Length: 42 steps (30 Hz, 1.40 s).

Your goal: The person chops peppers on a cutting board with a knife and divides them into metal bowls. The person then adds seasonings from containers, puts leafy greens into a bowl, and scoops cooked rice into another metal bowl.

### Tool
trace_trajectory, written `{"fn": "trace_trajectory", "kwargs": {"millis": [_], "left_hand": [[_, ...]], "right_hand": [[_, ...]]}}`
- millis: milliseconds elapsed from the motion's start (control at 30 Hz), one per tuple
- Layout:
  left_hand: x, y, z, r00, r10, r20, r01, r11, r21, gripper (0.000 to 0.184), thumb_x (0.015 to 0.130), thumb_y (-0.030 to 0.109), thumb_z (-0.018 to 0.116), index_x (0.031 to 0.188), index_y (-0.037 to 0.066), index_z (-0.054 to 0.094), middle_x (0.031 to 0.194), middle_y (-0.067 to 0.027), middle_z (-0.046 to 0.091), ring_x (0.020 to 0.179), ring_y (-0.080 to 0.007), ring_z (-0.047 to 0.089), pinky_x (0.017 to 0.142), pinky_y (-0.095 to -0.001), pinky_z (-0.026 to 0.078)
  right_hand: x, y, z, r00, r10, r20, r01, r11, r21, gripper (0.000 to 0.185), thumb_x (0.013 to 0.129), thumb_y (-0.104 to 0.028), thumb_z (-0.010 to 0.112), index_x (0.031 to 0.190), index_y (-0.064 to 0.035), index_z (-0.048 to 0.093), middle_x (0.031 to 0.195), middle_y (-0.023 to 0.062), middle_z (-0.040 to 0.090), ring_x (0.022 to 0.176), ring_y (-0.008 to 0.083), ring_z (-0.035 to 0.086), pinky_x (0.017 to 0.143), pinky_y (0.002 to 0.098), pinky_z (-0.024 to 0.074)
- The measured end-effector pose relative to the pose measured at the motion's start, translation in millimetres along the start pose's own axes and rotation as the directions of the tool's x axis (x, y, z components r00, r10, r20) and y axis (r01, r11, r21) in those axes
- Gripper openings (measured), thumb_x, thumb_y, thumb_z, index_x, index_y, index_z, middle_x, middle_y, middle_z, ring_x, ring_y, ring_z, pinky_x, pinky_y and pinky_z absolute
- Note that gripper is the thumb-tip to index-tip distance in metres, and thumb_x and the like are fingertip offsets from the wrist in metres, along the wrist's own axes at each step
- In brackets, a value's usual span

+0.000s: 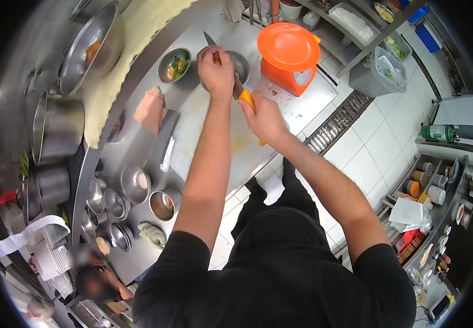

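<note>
My right hand [265, 118] is closed round the yellow handle of a knife [239, 88], its blade pointing away to the upper left. The blade passes beneath my left hand [216, 70], whose fingers are curled over it around a small brownish-green bit I cannot identify. Partly hidden behind that hand is a metal bowl [241, 66]. Just left of it stands another metal bowl [174, 64] holding green leaves and pale and orange pieces. Below both hands lies a white cutting board [192, 139] with a yellowish stain. A pale piece of raw meat [150, 110] rests to its left.
An orange scale [286, 76] with an orange dish [288, 46] stands right of the bowls, with scraps beside it. Several metal bowls [136, 185] fill the lower left counter. Large pots [61, 128] line the shelf. Another person [98, 281] is at lower left. A floor drain [339, 121] runs right.
</note>
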<state>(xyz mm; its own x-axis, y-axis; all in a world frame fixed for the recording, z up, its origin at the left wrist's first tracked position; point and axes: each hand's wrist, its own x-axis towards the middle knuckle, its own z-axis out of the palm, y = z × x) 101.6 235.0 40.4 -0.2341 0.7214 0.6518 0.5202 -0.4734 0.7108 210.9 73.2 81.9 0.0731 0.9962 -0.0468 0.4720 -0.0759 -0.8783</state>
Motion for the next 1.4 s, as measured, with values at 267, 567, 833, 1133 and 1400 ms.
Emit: {"fn": "trace_trajectory", "kwargs": {"millis": [267,567,833,1133,1400], "left_hand": [[-10,-39,-11,0.947,-0.283,0.155,0.279,0.959,0.045,0.025,0.099,0.022,0.067,0.104,-0.001,0.075,0.102,-0.0167,0.073,0.089,-0.0309,0.07,0.083,-0.0404,0.055],[-17,14,-25,0.877,0.129,0.464,-0.326,0.867,0.376,0.07,0.096,0.048,0.07,0.15,0.008,0.051,0.156,-0.0204,0.044,0.151,-0.0377,0.036,0.123,-0.0674,0.02],[38,-64,-23,0.954,0.092,0.286,-0.23,0.836,0.498,0.046,0.093,0.037,0.076,0.128,0.01,0.065,0.135,-0.0152,0.062,0.131,-0.038,0.055,0.113,-0.0558,0.038],[-14,-7,-137,0.999,-0.008,0.037,-0.011,0.867,0.499,0.012,0.085,0.012,0.074,0.097,0.012,0.074,0.102,-0.013,0.069,0.105,-0.0382,0.062,0.094,-0.0527,0.047],[-181,73,-247,0.942,-0.323,-0.088,0.282,0.627,0.726,0.015,0.082,0.007,0.077,0.095,0.011,0.071,0.093,-0.0105,0.066,0.087,-0.0323,0.065,0.078,-0.0474,0.051]], "right_hand": [[-12,25,-25,0.998,0.065,0.006,-0.064,0.994,-0.093,0.035,0.104,-0.029,0.066,0.101,0.0054,0.057,0.078,0.0309,0.068,0.079,0.0527,0.068,0.068,0.0578,0.0541],[5,4,-27,0.921,0.312,0.233,-0.369,0.889,0.271,0.031,0.106,-0.028,0.064,0.101,0.0023,0.058,0.078,0.0159,0.069,0.063,0.0282,0.071,0.058,0.0425,0.057],[-58,26,-61,0.977,0.188,0.1,-0.197,0.977,0.084,0.031,0.106,-0.029,0.065,0.102,0.0001,0.058,0.07,0.0119,0.066,0.057,0.0219,0.068,0.053,0.0365,0.053],[-140,59,-104,0.972,0.153,0.179,-0.152,0.988,-0.015,0.027,0.105,-0.027,0.069,0.106,-0.0008,0.062,0.07,0.0175,0.067,0.061,0.0317,0.069,0.058,0.0435,0.0506],[-119,96,-85,0.868,0.053,0.494,0.044,0.982,-0.183,0.027,0.105,-0.028,0.066,0.105,-0.0013,0.063,0.075,0.019,0.069,0.066,0.0391,0.068,0.06,0.0469,0.0504]]}}
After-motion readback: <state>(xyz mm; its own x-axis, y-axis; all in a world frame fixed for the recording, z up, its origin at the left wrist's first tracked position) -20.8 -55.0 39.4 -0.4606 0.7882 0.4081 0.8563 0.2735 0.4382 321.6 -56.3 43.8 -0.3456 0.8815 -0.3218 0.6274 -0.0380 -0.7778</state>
